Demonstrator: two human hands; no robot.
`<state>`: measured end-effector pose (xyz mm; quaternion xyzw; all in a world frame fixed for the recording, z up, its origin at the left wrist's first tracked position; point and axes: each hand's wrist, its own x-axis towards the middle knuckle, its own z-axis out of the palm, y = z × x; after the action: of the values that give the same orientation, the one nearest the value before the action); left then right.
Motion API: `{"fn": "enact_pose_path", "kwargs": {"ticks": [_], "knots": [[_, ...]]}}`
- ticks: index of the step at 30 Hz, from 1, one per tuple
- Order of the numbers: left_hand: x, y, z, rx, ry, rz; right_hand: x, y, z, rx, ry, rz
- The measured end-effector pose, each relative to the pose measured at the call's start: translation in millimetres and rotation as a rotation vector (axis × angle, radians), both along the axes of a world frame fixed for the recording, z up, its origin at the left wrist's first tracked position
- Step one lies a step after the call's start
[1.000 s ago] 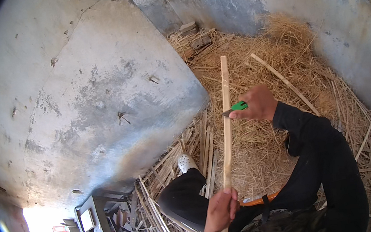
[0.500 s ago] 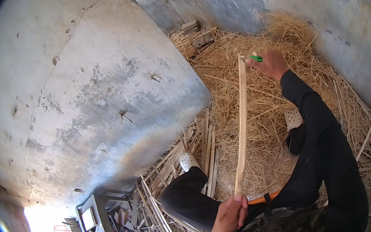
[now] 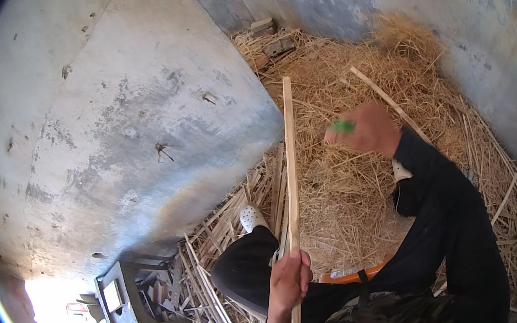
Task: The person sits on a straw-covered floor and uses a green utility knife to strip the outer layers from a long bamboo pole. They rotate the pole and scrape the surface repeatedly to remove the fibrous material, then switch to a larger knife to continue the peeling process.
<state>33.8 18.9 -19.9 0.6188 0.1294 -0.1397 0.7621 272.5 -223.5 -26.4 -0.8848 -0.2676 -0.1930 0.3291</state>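
My left hand (image 3: 287, 283) is closed around the lower part of a long pale wooden strip (image 3: 291, 157). The strip rises away from me, its far end well above my knees. Over the straw to its right, my right hand (image 3: 370, 129) is closed on a small green-handled tool (image 3: 342, 127). Motion smears the tool, and its blade or tip cannot be made out. A second, thinner pale strip (image 3: 385, 96) slants behind my right hand and toward my sleeve; whether it touches the hand is unclear.
Loose straw and shavings (image 3: 355, 194) cover the floor between my feet. Split strips (image 3: 215, 300) are heaped at my left, beside a grey wooden cabinet (image 3: 120, 306). Worn plaster walls (image 3: 133, 113) close in left and ahead. An orange bar-like thing (image 3: 354, 275) shows by my lap.
The long strip has swung left with my left hand. My right hand has come down, nearer me and apart from the strip's far end. A thinner strip now shows beyond it.
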Motion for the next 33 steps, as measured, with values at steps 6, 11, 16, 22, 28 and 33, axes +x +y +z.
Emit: {"fn": "enact_pose_path", "kwargs": {"ticks": [6,11,16,22,28,33], "knots": [[10.5,-10.8,12.2,-0.039,-0.032,-0.034,-49.1,36.5,-22.2,-0.144,-0.056,0.175],[4.6,-11.6,9.8,-0.074,-0.031,-0.031,-46.7,41.0,-28.9,-0.135,-0.072,0.195],[-1.4,-14.7,9.4,0.0,-0.009,-0.091,-26.1,32.3,-33.8,-0.129,-0.056,0.014],[-5.2,-6.5,3.7,0.023,-0.018,-0.053,-42.8,49.7,-38.7,-0.112,-0.11,0.196],[-11.2,-13.1,10.1,0.163,-0.03,-0.17,29.2,19.0,-52.6,-0.11,-0.204,-0.133],[-31.7,-19.2,6.4,0.033,0.075,-0.17,71.9,-18.0,-35.1,-0.083,0.148,-0.291]]}}
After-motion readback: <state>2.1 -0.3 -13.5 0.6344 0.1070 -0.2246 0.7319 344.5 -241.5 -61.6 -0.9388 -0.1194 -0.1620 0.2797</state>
